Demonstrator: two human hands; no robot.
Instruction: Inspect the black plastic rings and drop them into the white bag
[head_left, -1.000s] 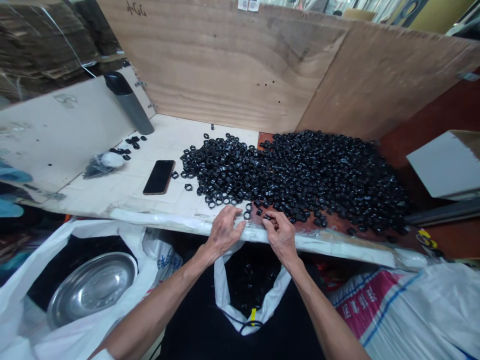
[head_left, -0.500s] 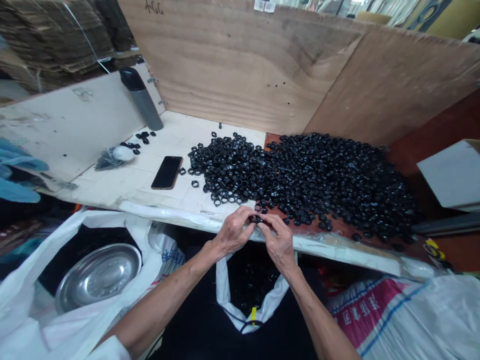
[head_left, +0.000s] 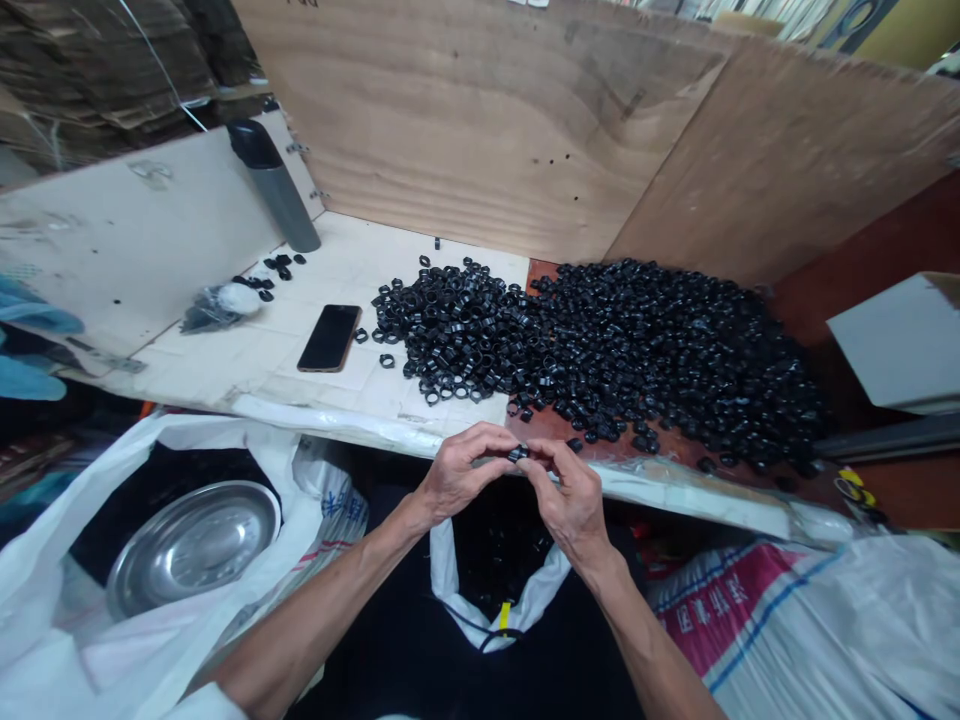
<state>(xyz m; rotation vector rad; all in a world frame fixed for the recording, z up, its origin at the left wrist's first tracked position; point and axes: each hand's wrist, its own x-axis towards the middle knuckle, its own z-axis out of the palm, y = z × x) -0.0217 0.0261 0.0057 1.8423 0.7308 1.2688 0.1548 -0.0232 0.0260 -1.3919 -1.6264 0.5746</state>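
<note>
Between the fingertips of my left hand [head_left: 466, 470] and my right hand [head_left: 568, 492] is a small black ring-shaped part [head_left: 518, 453]. Both hands pinch it, thumbs and fingers meeting just in front of the table's front edge. Behind them on the table spreads a heap of black rings [head_left: 457, 335], and to its right a larger heap of small black parts [head_left: 667, 350]. Another black ring rests by my right fingers. Directly under my hands hangs an open white bag [head_left: 445, 575] with dark parts inside.
A phone [head_left: 328, 338] lies left of the rings, and a grey flask [head_left: 281, 195] stands at the back left. Wooden boards [head_left: 480, 120] wall the back. A metal bowl [head_left: 195, 550] sits in a white sack at lower left; a white box [head_left: 900, 345] is at right.
My hands have come slightly down, the right one also a little to the right. The ring between the fingertips shows more clearly now. The view has shifted slightly.
</note>
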